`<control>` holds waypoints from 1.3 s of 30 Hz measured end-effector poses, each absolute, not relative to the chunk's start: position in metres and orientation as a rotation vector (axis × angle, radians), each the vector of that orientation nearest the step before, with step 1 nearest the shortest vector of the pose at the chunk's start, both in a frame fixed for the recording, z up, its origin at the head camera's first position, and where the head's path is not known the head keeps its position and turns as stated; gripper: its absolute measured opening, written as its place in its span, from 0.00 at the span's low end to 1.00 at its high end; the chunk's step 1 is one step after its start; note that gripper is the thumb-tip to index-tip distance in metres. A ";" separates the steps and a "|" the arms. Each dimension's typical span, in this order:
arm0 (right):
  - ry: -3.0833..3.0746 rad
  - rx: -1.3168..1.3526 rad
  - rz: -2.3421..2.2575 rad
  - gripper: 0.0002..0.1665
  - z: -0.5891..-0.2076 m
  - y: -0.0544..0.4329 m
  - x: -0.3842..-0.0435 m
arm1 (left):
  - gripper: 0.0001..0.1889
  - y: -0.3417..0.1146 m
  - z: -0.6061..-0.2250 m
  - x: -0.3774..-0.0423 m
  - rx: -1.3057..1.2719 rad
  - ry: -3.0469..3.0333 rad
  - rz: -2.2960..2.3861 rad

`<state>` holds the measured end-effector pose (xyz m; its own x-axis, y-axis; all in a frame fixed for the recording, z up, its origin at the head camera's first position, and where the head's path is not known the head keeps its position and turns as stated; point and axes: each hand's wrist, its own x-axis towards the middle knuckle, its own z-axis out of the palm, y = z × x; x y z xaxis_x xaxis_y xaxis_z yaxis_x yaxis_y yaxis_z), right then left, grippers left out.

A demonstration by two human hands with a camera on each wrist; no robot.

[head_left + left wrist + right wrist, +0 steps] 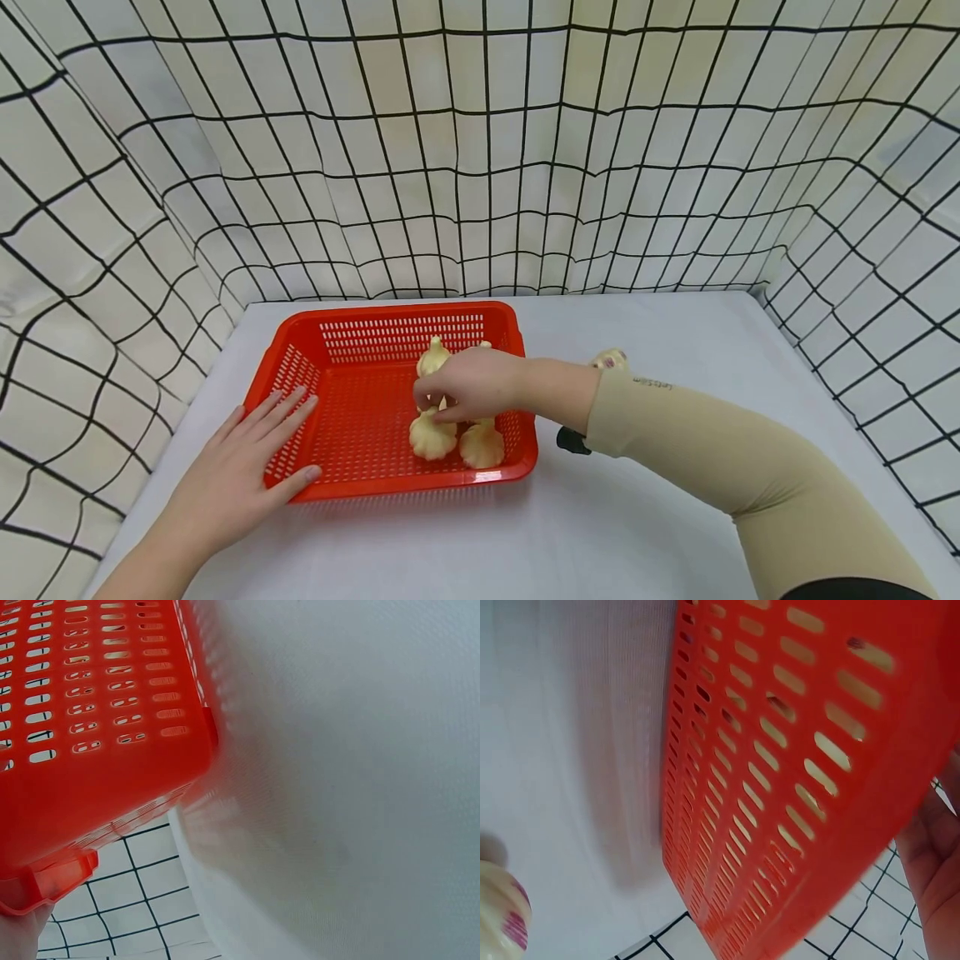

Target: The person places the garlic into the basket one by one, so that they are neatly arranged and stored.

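Left hand (243,475) spread wide, fingers straight, resting over left side of red basket (352,412); right hand (480,383) inside basket's right end, fingers bent down at neck of near garlic bulb (432,437), cannot tell if gripped; second bulb (482,446) just beside it; third bulb (432,358) farther back; pale purple-marked bulb (611,359) outside basket, on white table (555,533), partly behind tan sleeve (690,433); dark thing (573,440) near sleeve, mostly hidden.
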<state>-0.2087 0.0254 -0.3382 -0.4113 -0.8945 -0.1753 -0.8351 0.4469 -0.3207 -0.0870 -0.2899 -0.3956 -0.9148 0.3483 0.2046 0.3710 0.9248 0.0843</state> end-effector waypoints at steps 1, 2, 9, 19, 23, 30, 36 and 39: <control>2.376 -1.480 -0.260 0.09 -0.339 0.025 -0.209 | 0.47 -0.290 -0.396 -0.087 -0.547 -2.897 -0.180; 2.371 -1.482 -0.256 0.09 -0.340 0.024 -0.208 | 0.47 -0.290 -0.396 -0.087 -0.548 -2.896 -0.181; 2.357 -1.449 -0.207 0.07 -0.347 0.021 -0.208 | 0.47 -0.289 -0.395 -0.087 -0.548 -2.892 -0.175; 2.377 -1.523 -0.104 0.06 -0.354 0.023 -0.207 | 0.47 -0.289 -0.395 -0.088 -0.549 -2.897 -0.178; 2.380 -1.509 -0.102 0.09 -0.354 0.023 -0.207 | 0.47 -0.288 -0.395 -0.088 -0.545 -2.897 -0.175; 2.360 -1.442 -0.162 0.16 -0.349 0.025 -0.208 | 0.47 -0.288 -0.395 -0.088 -0.542 -2.898 -0.177; 2.388 -1.411 -0.231 0.18 -0.341 0.029 -0.212 | 0.47 -0.290 -0.396 -0.088 -0.542 -2.892 -0.170; 2.400 -1.433 -0.247 0.17 -0.337 0.032 -0.215 | 0.47 -0.290 -0.396 -0.088 -0.543 -2.887 -0.171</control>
